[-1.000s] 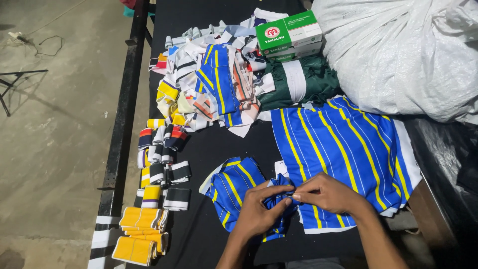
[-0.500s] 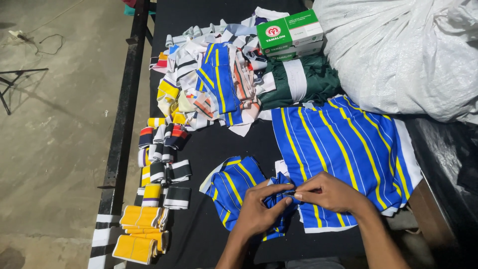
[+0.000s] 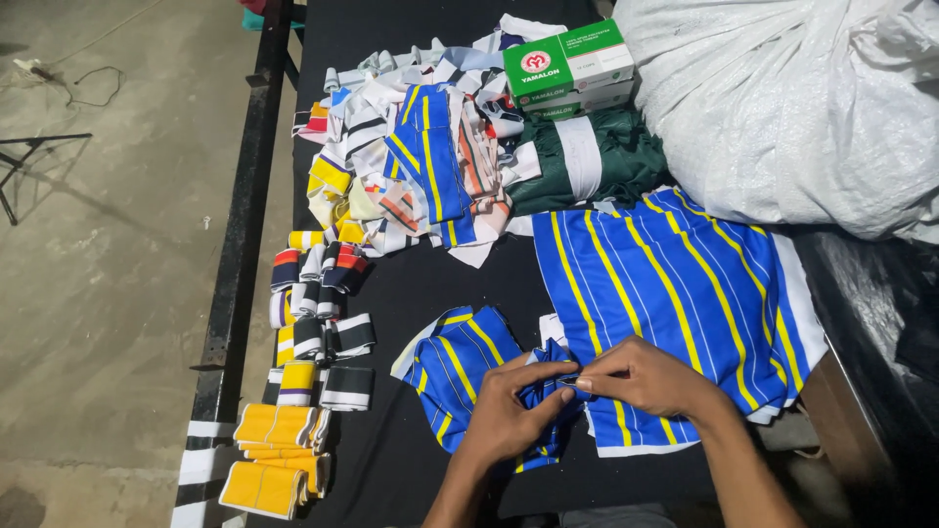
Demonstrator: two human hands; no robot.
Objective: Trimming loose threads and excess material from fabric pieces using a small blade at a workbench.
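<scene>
I have both hands pinched on the small blue-and-yellow striped piece [image 3: 469, 376] at the near tabletop [image 3: 411, 293] edge — left hand [image 3: 509, 420], right hand [image 3: 650, 376]. Folded cuffs [image 3: 293, 391] lie sorted left — the scrap heap [image 3: 421, 166] farther back looks unsorted.

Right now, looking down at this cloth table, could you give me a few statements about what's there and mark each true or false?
1. Both hands, the left hand and the right hand, pinch a small blue piece of fabric with yellow stripes. True.
2. The green and white cardboard boxes sit at the near edge beside the hands. False: they sit at the far end, by the big white plastic sack.
3. Folded yellow fabric bands lie at the near left of the black table. True.
4. The large blue and yellow striped cloth hangs off the left side. False: it lies flat on the right.
</scene>
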